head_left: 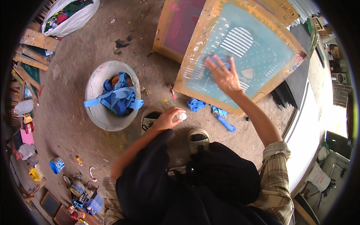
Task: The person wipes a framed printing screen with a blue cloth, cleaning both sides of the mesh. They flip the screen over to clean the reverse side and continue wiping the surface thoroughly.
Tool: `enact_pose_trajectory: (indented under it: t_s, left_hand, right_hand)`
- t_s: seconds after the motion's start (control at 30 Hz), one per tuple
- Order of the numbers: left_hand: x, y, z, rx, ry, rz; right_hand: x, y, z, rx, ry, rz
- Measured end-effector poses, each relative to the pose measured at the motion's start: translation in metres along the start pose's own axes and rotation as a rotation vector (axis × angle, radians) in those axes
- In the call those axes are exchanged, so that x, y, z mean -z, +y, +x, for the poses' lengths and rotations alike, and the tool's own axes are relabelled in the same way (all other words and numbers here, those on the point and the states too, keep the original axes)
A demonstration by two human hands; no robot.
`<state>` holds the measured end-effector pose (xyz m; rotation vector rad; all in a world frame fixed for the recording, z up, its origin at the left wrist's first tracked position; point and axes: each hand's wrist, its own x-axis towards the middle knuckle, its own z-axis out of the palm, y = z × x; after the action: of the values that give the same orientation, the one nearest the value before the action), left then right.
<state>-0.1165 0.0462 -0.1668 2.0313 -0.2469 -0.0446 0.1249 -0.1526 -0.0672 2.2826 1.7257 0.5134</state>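
Observation:
A silk-screen printing frame with a wooden, tape-covered border and teal mesh leans at the upper right. White striped and dotted shapes show on its mesh. My right hand presses a blue cloth against the mesh, fingers spread over it. Above my left knee, my left hand is closed round a small container with a white round top; its body is mostly hidden by my fingers and the viewing angle.
A whitish bucket holding blue strips and rags stands left of my feet. Below the frame lie a crumpled blue cloth and a blue-handled item. Another screen is behind. A white sack of fabric sits far left; cans and wood line the left side.

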Motion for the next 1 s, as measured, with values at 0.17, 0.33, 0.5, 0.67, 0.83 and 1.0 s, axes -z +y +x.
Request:
enact_pose_trajectory:
  t_s: [0.17,0.33,0.5,0.67,0.83,1.0]
  left_hand:
    - [0.009,0.0,-0.003,0.002,0.015,0.002]
    - [0.009,-0.001,0.002,-0.01,-0.022,0.006]
    - [0.014,-0.002,-0.001,0.014,-0.018,-0.032]
    - [0.012,-0.008,-0.003,0.101,0.068,-0.206]
    - [0.011,-0.01,-0.004,0.057,0.068,-0.136]
    - [0.012,-0.006,-0.002,0.086,0.075,-0.14]
  right_hand:
    - [0.004,0.016,0.008,0.025,0.038,0.0]
    - [-0.017,-0.018,-0.02,0.095,-0.06,0.105]
    - [-0.002,-0.009,-0.017,0.185,-0.103,0.037]
    - [-0.008,-0.01,-0.029,0.211,-0.16,-0.09]
    - [-0.01,0.005,-0.026,0.284,-0.206,-0.127]
    - [-0.005,0.016,-0.005,-0.133,0.131,-0.018]
